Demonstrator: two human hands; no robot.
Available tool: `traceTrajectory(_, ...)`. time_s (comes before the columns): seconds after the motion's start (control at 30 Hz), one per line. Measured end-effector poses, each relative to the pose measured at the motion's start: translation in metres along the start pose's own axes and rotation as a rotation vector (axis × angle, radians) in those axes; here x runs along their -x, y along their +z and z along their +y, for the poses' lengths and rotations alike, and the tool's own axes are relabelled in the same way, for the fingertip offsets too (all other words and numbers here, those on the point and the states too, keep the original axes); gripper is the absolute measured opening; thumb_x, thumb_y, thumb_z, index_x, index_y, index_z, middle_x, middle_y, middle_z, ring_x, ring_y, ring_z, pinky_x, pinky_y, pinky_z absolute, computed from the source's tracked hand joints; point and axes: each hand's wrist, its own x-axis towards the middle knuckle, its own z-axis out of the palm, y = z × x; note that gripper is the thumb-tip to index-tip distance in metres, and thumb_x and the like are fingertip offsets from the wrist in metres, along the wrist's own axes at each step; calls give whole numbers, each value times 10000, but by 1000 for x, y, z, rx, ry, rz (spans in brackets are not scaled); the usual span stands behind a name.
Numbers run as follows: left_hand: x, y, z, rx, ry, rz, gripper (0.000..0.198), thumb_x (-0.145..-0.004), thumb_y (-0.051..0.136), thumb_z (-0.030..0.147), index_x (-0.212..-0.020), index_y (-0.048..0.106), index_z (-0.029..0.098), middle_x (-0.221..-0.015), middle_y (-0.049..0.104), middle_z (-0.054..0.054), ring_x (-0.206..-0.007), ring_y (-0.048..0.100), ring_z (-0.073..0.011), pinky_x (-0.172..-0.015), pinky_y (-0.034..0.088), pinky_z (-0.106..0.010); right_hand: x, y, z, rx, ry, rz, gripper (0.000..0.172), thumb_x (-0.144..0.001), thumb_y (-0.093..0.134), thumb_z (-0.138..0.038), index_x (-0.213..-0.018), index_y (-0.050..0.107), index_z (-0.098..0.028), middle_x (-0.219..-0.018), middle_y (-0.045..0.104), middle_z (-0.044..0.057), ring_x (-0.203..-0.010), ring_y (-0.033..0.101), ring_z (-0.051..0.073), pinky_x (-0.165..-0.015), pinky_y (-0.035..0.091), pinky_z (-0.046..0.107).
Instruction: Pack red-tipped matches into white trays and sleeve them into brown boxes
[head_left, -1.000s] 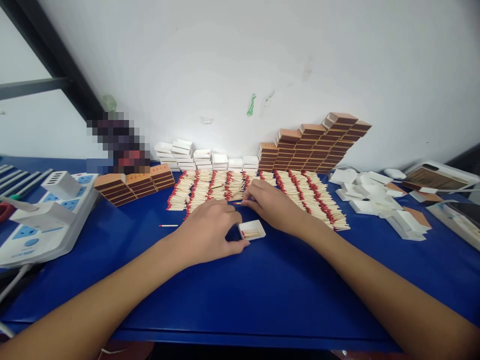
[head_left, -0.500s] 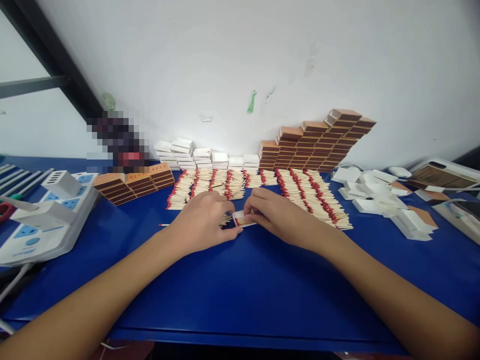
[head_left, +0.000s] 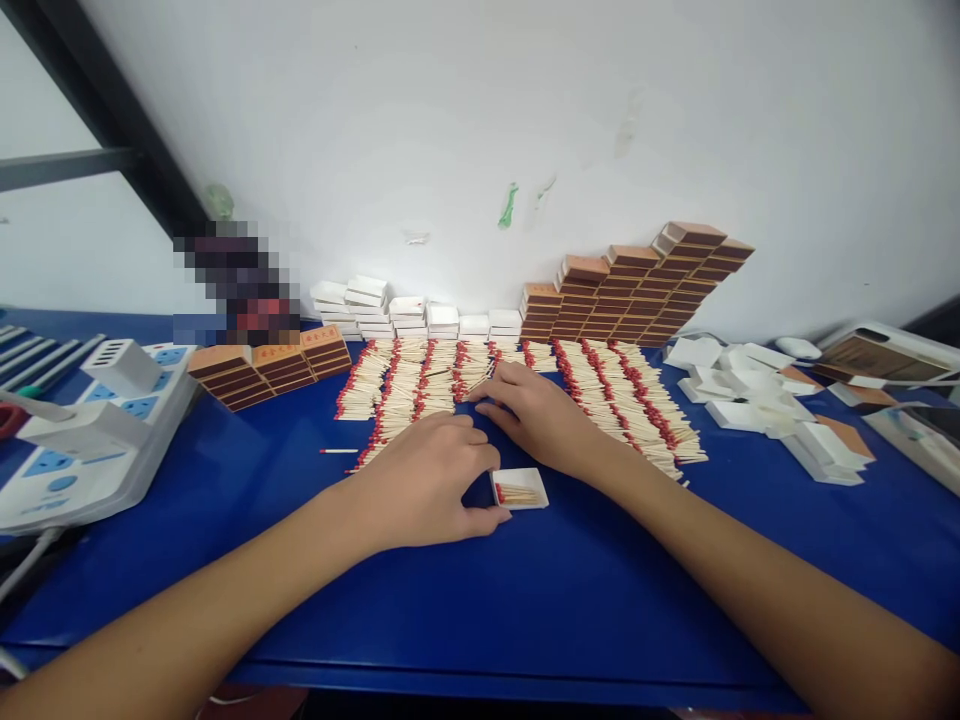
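Note:
A small white matchbox tray with a few red-tipped matches in it lies on the blue table. My left hand is curled beside it, thumb and fingers touching its left edge. My right hand rests just behind the tray, fingers reaching onto the spread of red-tipped matches that runs across the table. What the right fingertips hold, if anything, is hidden.
Brown matchbox sleeves are stacked high at the wall and at the left. White trays stand in stacks and lie loose at the right. A power strip sits far left. One match lies alone.
The tray has moved back toward me and to the right with the left hand. The right hand has left the tray and reached forward onto the spread matches.

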Motion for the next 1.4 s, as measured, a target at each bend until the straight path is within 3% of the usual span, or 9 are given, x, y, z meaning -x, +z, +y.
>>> traceTrajectory(0.6, -1, -8, -6, -27, -65, -49, 331, -911, 744, 512, -985, 793, 193, -873, 722, -54, -867, 672, -261, -786, 492, -402, -6, -1, 0, -64, 51, -90, 127, -1052, 539, -148, -945, 581, -202, -998, 606, 79, -961, 571, 230, -833, 468, 363)
traceTrajectory(0.83, -3, -12, -20, -67, -126, 41, 306, -915, 741, 487, -985, 784, 192, -884, 734, -71, -878, 679, -260, -760, 490, -374, 2, -28, -6, -44, 85, -39, 117, -1064, 526, -186, -964, 580, -215, -1017, 611, 86, -959, 581, 240, -825, 474, 374)
traceTrajectory(0.97, -5, -13, -26, -93, -228, 97, 319, -907, 731, 492, -1005, 771, 191, -957, 753, -86, -941, 695, -286, -783, 498, -385, 13, -39, -18, -67, 74, -91, 115, -1063, 512, -178, -995, 594, -221, -1028, 609, 75, -918, 596, 222, -787, 476, 349)
traceTrajectory(1.13, -6, -13, -26, -76, -236, 78, 295, -913, 717, 477, -958, 761, 190, -913, 741, -79, -918, 693, -282, -772, 491, -390, 15, -34, -26, -132, 56, -132, 120, -1051, 527, -156, -972, 594, -215, -1043, 613, 70, -902, 601, 202, -782, 479, 335)
traceTrajectory(1.27, -5, -12, -23, -26, -192, 54, 316, -911, 740, 471, -1061, 775, 196, -962, 755, -74, -972, 694, -283, -830, 502, -402, 7, -25, -16, -172, 61, -68, 133, -1056, 530, -164, -1012, 645, -215, -1007, 612, 68, -940, 592, 215, -810, 480, 345)
traceTrajectory(1.4, -3, -13, -18, -27, -123, -13, 320, -917, 739, 505, -993, 783, 197, -902, 732, -57, -889, 672, -258, -771, 484, -389, 1, -9, -3, -98, 17, -38, 197, -1051, 541, -168, -1151, 701, -223, -1007, 612, 84, -992, 597, 248, -843, 496, 385)
